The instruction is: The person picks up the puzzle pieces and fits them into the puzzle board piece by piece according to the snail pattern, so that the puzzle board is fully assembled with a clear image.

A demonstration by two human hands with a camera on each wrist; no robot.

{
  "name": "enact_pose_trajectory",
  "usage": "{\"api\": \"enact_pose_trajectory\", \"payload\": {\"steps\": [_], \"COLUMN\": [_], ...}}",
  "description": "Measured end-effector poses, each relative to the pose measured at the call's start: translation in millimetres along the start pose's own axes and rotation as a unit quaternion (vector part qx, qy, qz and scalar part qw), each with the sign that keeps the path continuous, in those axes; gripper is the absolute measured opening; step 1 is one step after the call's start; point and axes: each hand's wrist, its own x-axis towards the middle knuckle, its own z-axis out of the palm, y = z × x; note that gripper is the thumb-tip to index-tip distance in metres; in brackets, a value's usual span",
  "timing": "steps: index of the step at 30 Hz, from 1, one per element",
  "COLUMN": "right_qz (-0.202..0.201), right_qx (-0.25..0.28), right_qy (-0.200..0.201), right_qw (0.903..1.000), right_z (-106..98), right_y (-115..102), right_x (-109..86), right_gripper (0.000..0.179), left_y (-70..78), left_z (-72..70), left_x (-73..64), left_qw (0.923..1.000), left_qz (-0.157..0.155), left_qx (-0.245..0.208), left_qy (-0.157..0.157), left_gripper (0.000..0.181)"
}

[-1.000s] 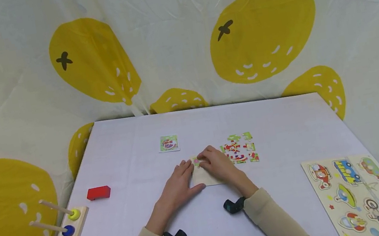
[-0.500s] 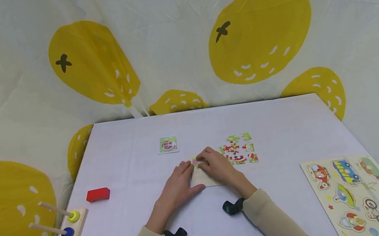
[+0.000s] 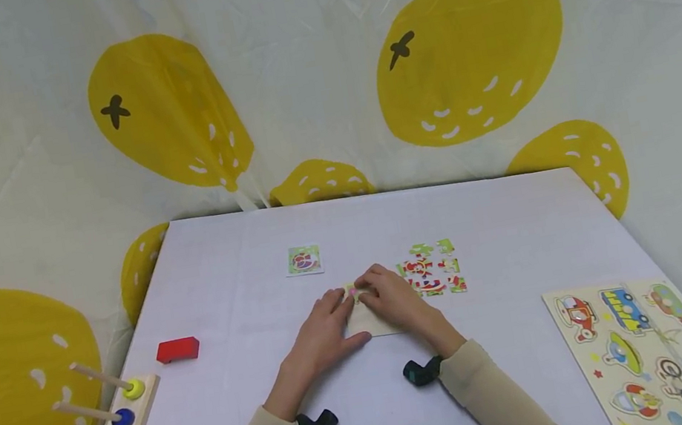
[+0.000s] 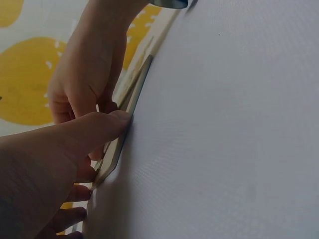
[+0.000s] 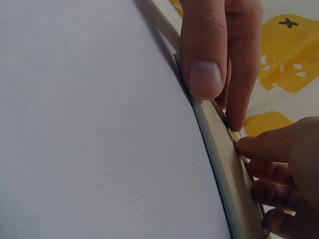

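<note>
One pale board lies mid-frame: the left hand, grip spread, touches its edge; the right hand, grip pinching, holds a green-and-pink puzzle piece.

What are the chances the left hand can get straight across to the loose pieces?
Probably not: the right hand lies between the left hand and the loose pieces, blocking the straight way across.

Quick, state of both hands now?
Left hand: open, thumb touching the board.
Right hand: fingers bent at a puzzle piece; can't tell if pinching it.
</note>
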Motion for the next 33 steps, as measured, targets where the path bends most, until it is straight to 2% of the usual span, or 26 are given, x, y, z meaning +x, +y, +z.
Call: {"api": "enact_pose_trajectory", "payload": {"steps": [4,13,20,33], "right_qz": [-0.003,0.024,0.042,0.047], "right_qx": [0.008,0.009,-0.007,-0.020], "right_qy": [0.000,0.007,0.012,0.034], "right_qw": [1.0000,0.9996,0.9990,0.9981], "right_z": [-4,-23,-37,-64], "right_y": [0,8,22,52], "right_x": [0.2,1.6,5.8,10.5], "right_gripper": [0.025,0.028,0.031,0.034], "left_y": [0.0,0.9,1.2,1.8], "left_z": [0.1,1.6,2.1,3.0], "left_x": [0.7,0.5,0.3,-1.2], "left_qw": [1.0000,0.9998,0.9995,0.9990], "left_qz": [-0.002,-0.014,-0.023,-0.030], "left_qx": [-0.003,-0.013,-0.019,-0.028], "left_qy": [-0.002,-0.007,-0.010,-0.015], "left_gripper": [0.078,0.078,0.079,0.080]}}
